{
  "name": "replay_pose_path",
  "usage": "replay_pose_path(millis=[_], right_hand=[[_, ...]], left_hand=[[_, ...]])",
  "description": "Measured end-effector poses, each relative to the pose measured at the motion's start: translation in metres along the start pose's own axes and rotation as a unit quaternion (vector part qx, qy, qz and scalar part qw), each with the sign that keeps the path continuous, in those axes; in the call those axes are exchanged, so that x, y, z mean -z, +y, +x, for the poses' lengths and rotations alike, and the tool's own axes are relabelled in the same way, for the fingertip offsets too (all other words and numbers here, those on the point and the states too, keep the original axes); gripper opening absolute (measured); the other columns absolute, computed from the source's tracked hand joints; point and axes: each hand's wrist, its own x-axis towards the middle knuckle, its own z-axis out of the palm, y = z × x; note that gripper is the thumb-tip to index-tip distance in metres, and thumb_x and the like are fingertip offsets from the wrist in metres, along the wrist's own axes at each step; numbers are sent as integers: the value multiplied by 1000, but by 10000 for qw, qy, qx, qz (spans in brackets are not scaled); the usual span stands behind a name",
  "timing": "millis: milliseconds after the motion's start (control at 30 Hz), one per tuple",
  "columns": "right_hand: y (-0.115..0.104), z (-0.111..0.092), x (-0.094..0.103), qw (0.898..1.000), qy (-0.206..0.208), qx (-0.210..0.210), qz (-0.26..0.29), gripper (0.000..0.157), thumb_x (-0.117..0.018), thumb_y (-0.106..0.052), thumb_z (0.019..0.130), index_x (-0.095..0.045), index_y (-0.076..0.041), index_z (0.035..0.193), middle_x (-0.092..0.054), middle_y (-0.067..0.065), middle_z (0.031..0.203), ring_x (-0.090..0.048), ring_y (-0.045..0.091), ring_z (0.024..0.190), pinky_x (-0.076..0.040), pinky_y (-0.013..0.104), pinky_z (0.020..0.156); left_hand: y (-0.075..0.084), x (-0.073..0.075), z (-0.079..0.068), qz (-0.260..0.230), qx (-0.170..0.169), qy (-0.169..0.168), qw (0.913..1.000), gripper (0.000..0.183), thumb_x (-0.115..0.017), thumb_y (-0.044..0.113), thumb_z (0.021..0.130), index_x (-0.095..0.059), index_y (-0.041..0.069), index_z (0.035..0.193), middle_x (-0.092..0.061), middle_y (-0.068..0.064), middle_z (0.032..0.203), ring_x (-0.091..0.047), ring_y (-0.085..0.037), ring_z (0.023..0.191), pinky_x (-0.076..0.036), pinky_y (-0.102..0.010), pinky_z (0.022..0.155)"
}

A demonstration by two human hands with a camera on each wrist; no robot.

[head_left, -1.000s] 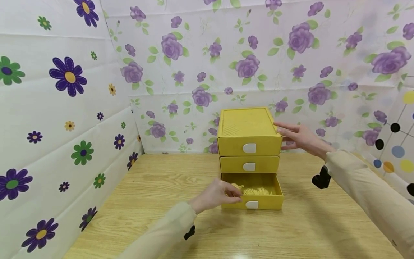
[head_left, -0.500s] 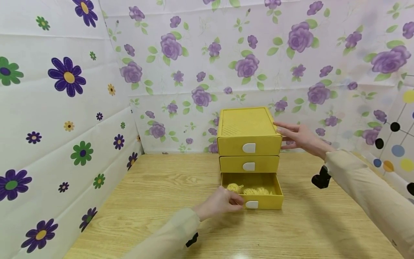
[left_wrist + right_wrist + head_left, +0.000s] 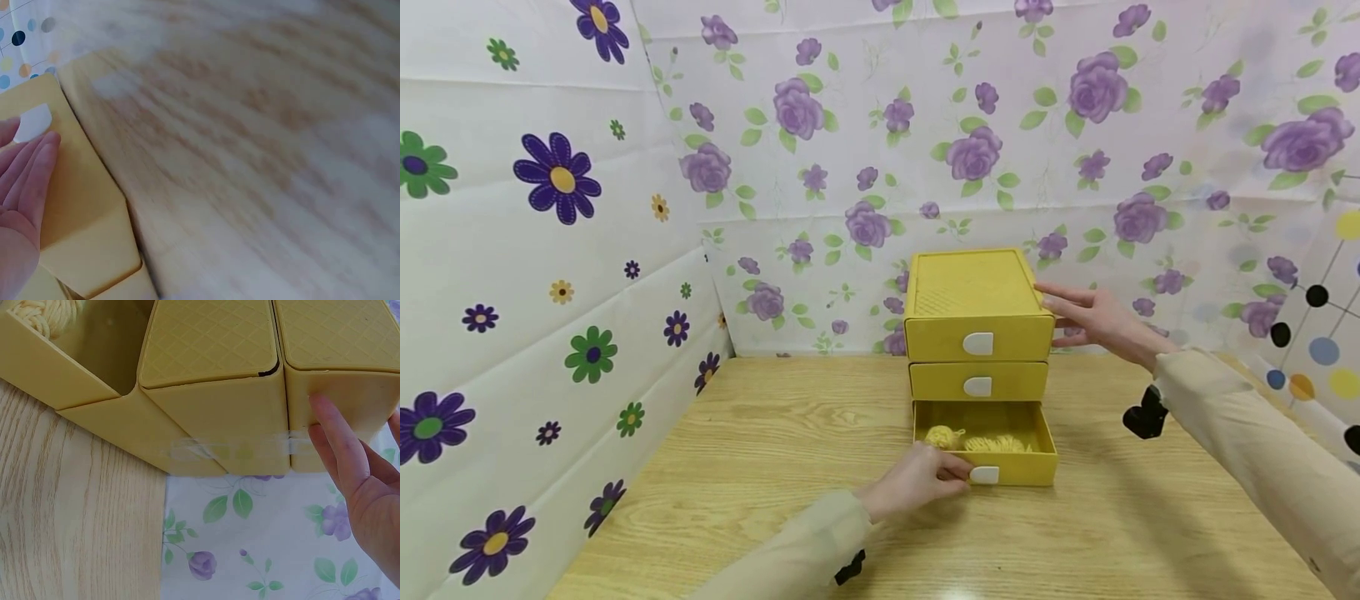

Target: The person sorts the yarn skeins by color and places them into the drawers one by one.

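Note:
A yellow three-drawer cabinet [image 3: 970, 283] stands with its bottom drawer [image 3: 1026, 471] pulled out. In that drawer lie a small ball of yellow yarn [image 3: 943, 437] and a looped bundle of yellow yarn [image 3: 996, 444]. My left hand [image 3: 913, 479] is at the drawer's front, fingertips right by the white tab handle [image 3: 985, 475]; the left wrist view shows its fingers [image 3: 39, 172] nearly straight along the yellow face. At the cabinet's upper right side, my right hand [image 3: 1093, 321] rests with spread, straight fingers [image 3: 340, 437] against the top unit.
Both upper drawers, the middle one [image 3: 940, 382] included, are pushed in. Under the cabinet is a wood-grain table [image 3: 775, 442]. Flowered sheets [image 3: 820, 167] hang behind and at the left, and a dotted sheet [image 3: 1330, 317] at the right.
My left hand has come down from over the drawer's front left edge and moved right toward the white tab, uncovering the yarn ball. The right hand and the drawer have stayed put.

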Motion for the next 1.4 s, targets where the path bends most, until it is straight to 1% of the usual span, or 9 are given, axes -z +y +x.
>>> replay_pose_path(millis=[133, 367, 467, 600, 700, 867, 1000, 1100, 1400], right_hand=[[0, 0, 0, 10000, 4, 8, -3, 54, -52, -32, 93, -34, -17, 142, -36, 19, 136, -53, 28, 106, -47, 44, 78], [1, -2, 2, 10000, -10, 19, -61, 55, -51, -33, 93, -32, -17, 142, -35, 19, 137, -53, 28, 106, -46, 45, 79], [2, -2, 2, 9999, -48, 34, -106, 57, -51, -34, 93, -31, -16, 143, -34, 20, 137, -53, 28, 106, -46, 44, 79], [3, -3, 2, 10000, -12, 6, -83, 57, -52, -34, 92, -32, -17, 142, -36, 20, 136, -53, 27, 105, -47, 42, 78], [3, -3, 1, 10000, 20, -13, -49, 57, -53, -34, 92, -33, -17, 142, -36, 19, 136, -53, 28, 105, -47, 42, 78], [2, -3, 1, 10000, 14, 8, -37, 56, -52, -34, 92, -33, -17, 142, -36, 20, 135, -52, 30, 107, -46, 44, 78], [2, -2, 0, 10000, 21, 3, -40, 57, -53, -34, 92, -33, -17, 142, -38, 20, 134, -52, 30, 106, -46, 45, 79], [1, -1, 0, 10000, 30, -7, -61, 56, -53, -35, 92, -33, -18, 142, -38, 20, 135, -52, 29, 106, -46, 45, 79], [1, 1, 2, 10000, 13, 21, -79, 55, -52, -33, 92, -33, -17, 142, -37, 19, 135, -52, 30, 107, -47, 43, 77]], left_hand=[[-1, 0, 1, -151, -25, 116, 9998, 16, -66, 5, 83, -70, 2, 98, -67, 3, 87, -56, 7, 76, -44, -9, 64], [-3, 0, 3, -170, -163, 194, 9995, 16, -67, 4, 81, -70, 2, 97, -67, -1, 88, -57, 6, 77, -43, -10, 67], [-5, -1, 2, -579, 17, 146, 9982, 20, -68, 1, 80, -68, -1, 100, -67, -4, 90, -58, 2, 78, -45, -12, 69], [-6, 0, 2, -1225, 416, 87, 9916, 25, -67, 1, 80, -65, -2, 105, -66, -7, 94, -59, -3, 82, -45, -16, 73], [-7, 1, 3, -1440, 586, 101, 9878, 25, -68, 4, 81, -66, -1, 105, -66, -7, 94, -59, -4, 83, -45, -17, 73], [-12, -1, 8, -1315, 588, 466, 9885, 17, -67, 5, 81, -70, 1, 97, -67, -1, 87, -60, -2, 77, -47, -17, 67], [-12, -1, 10, -987, 648, 831, 9895, 10, -68, 7, 81, -73, 4, 89, -67, 2, 82, -58, 0, 72, -47, -17, 62], [-11, -1, 11, -843, 696, 959, 9894, 8, -68, 9, 81, -74, 6, 87, -67, 3, 81, -57, 1, 71, -47, -17, 60], [-10, -1, 15, -969, 779, 1154, 9855, 7, -68, 7, 81, -74, 6, 85, -67, 4, 79, -58, 0, 69, -48, -17, 58]])
